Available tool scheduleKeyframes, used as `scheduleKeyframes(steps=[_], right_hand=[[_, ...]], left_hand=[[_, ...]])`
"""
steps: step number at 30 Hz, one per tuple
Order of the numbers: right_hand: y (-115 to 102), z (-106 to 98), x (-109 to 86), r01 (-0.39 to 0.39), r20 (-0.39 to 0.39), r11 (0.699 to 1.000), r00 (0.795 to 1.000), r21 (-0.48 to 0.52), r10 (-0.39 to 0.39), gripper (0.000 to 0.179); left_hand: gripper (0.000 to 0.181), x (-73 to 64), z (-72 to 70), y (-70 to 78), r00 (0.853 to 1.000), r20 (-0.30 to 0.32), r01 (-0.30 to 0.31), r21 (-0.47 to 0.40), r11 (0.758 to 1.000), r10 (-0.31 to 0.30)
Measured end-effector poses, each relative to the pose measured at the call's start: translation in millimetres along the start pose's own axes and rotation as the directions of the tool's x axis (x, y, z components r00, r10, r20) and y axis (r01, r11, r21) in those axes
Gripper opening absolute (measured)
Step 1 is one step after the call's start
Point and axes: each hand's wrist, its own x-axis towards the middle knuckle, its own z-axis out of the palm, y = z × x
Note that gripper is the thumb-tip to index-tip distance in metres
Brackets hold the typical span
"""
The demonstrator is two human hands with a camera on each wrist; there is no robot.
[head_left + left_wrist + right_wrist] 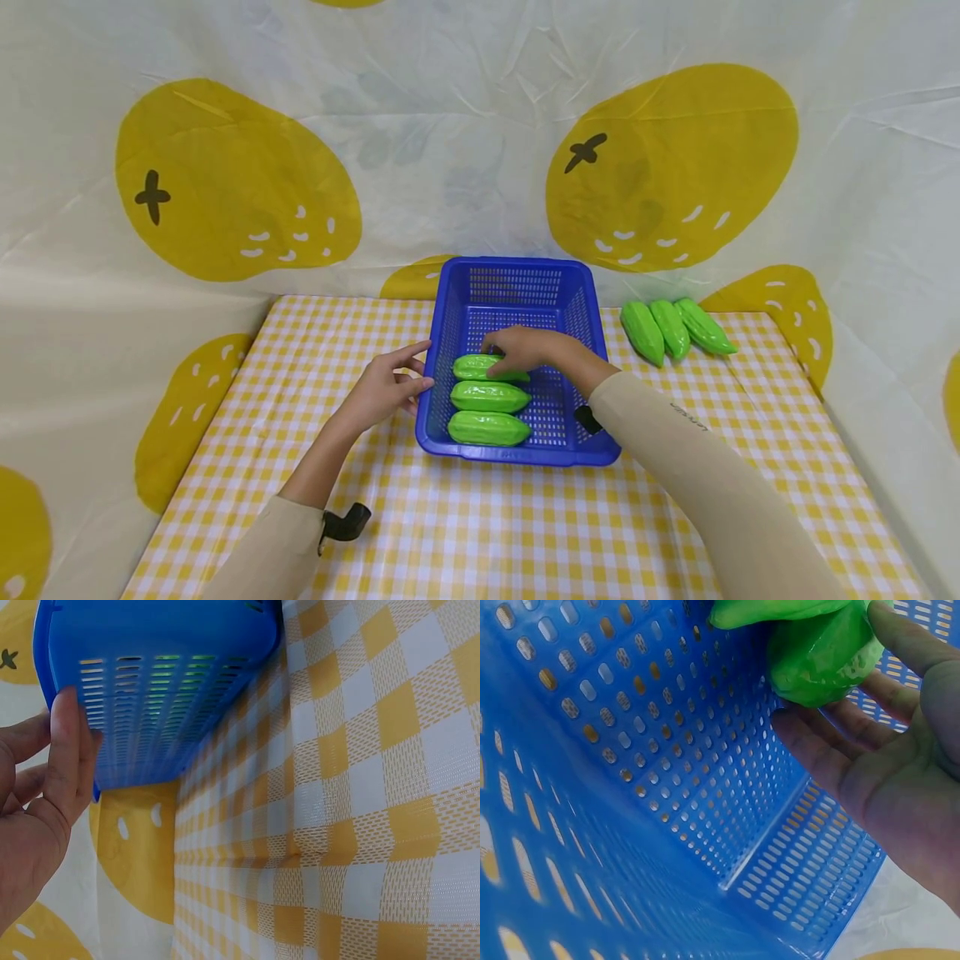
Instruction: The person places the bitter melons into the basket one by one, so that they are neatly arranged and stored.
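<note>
Inside the blue plastic basket (517, 456), three glossy green ridged fruits like star fruit lie side by side: a near one (489, 428), a middle one (489, 397) and a far one (471, 367). My right hand (525, 348) reaches in from the right and holds the far star fruit (821, 660) between thumb and fingers, covering part of it. My left hand (381, 387) is at the basket's left side; its extended fingers (66, 742) touch the outer wall by the rim, with no fruit in them.
Three more green star fruits (671, 331) lie on the table at the back right, outside the basket. A yellow-and-white checked cloth (465, 533) covers the table. Behind it hangs a pale curtain (450, 167) printed with large yellow fruits.
</note>
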Motion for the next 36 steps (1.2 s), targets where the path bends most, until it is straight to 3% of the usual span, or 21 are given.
scheduleKeyframes(steps=[7, 15, 19, 26, 36], right_hand=[[-1, -10, -8.3, 0.013, -0.031, 0.999, 0.999, 0.031, -0.012, 0.05], [-6, -48, -30.7, 0.052, -0.156, 0.997, 0.987, 0.059, -0.042, 0.047], [-4, -65, -47.4, 0.051, -0.235, 0.995, 0.971, 0.089, -0.029, 0.047], [17, -78, -71.7, 0.026, -0.315, 0.99, 0.949, 0.137, 0.018, 0.049], [59, -80, -113.2, 0.001, -0.45, 0.963, 0.884, 0.27, 0.125, 0.052]], left_hand=[[0.064, -0.6, -0.9, -1.4, 1.0, -0.001, -0.001, 0.006, 1.0, 0.001], [0.064, -0.9, -2.3, -2.2, 1.0, 0.001, 0.004, 0.011, 1.0, -0.004], [0.064, -0.2, -2.1, -2.6, 1.0, 0.005, 0.002, 0.011, 1.0, -0.002], [0.064, 0.8, -0.9, -3.2, 1.0, 0.007, 0.0, 0.012, 1.0, -0.001], [0.064, -0.5, 0.4, -0.7, 1.0, 0.01, -0.007, 0.007, 1.0, 0.007]])
